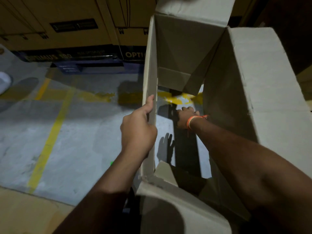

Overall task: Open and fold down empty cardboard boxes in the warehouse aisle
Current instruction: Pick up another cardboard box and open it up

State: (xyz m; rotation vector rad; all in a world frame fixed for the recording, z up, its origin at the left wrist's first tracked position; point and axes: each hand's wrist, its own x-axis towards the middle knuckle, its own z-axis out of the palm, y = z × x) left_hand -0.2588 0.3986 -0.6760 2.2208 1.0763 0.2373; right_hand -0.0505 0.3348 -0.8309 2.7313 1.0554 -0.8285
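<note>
An empty pale cardboard box (pixel 244 85) stands open in front of me, and the floor shows through its open bottom. My left hand (pixel 137 127) grips the box's left wall (pixel 149 65), thumb up along the outer face. My right hand (pixel 186 116), with an orange band on the wrist, reaches down inside the box near the floor; its fingers are curled, and what they hold is hidden. Bottom flaps hang loose inside at the far end (pixel 173 78) and the near end (pixel 165 173).
Stacked brown cartons (pixel 67 22) with a dark printed band line the far side of the aisle. The grey concrete floor (pixel 84 132) has yellow painted lines. A flat cardboard piece (pixel 25 213) lies at the lower left. A white shoe (pixel 4 83) shows at the left edge.
</note>
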